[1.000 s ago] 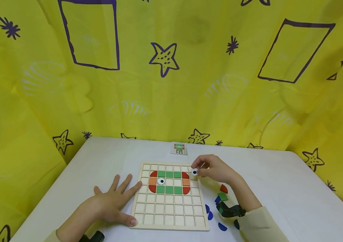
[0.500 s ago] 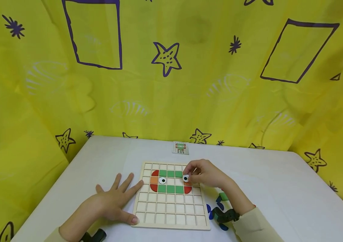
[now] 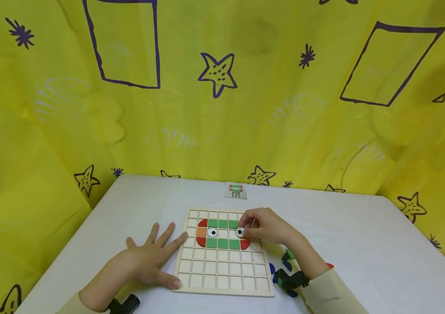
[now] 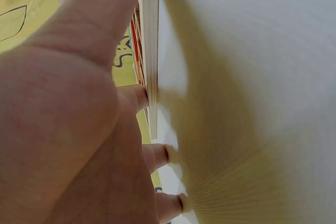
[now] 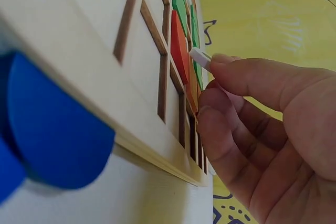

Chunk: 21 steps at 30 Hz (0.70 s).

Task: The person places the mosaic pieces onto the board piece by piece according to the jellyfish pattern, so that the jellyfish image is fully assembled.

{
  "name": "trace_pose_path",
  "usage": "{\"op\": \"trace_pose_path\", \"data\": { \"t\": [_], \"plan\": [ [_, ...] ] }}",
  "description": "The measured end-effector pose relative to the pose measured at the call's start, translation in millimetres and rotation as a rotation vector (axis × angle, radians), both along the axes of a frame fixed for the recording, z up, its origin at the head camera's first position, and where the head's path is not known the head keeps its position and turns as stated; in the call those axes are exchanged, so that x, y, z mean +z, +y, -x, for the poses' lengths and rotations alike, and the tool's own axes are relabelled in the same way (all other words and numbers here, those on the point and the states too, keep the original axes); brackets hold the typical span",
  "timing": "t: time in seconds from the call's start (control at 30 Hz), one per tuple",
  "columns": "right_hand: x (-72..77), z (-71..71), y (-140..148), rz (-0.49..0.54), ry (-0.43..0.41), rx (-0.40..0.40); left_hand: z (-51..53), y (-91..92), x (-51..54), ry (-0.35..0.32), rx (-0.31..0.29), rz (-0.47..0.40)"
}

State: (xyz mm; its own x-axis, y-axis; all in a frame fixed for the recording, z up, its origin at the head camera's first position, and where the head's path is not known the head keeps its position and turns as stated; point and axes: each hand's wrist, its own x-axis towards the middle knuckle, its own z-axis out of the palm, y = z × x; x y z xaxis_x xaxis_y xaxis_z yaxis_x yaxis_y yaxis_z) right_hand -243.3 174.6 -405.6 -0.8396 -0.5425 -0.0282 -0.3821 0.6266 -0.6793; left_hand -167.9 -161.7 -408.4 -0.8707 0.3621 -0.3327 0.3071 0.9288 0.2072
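Note:
A wooden grid board [image 3: 224, 279] lies on the table, holding red, green and orange tiles in a ring. One round eye tile [image 3: 212, 233] sits inside the ring on its left side. My right hand [image 3: 265, 224] pinches a second eye tile [image 3: 239, 232] between thumb and fingers over the ring's right side; in the right wrist view this white tile [image 5: 200, 59] is tilted, its edge toward the board. My left hand [image 3: 149, 259] lies spread at the board's left edge, with thumb and a finger touching it. The right hand hides the orange tile on the right.
A small pattern card [image 3: 236, 190] lies behind the board. Blue half-round pieces [image 5: 58, 124], a green piece [image 3: 288, 254] and a red piece [image 3: 330, 265] lie to the board's right, partly hidden by the right wrist's camera [image 3: 290, 280]. A yellow curtain [image 3: 222, 131] stands behind the table.
My right hand has moved left with the eye tile, from the board's upper right edge to the right side of the ring. The left hand stays at the board's edge.

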Motion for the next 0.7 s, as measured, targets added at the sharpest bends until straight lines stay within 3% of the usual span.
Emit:
{"op": "trace_pose_path", "data": {
  "t": [0.43, 0.7],
  "plan": [
    [0.2, -2.8, -5.1, -0.012, 0.036, 0.044, -0.6, -1.6, 0.0, 0.0, -0.003, -0.002],
    [3.9, -6.4, -7.1, -0.107, 0.055, 0.051, -1.0, -0.8, 2.2, 0.004, -0.011, -0.008]
  ]
}}
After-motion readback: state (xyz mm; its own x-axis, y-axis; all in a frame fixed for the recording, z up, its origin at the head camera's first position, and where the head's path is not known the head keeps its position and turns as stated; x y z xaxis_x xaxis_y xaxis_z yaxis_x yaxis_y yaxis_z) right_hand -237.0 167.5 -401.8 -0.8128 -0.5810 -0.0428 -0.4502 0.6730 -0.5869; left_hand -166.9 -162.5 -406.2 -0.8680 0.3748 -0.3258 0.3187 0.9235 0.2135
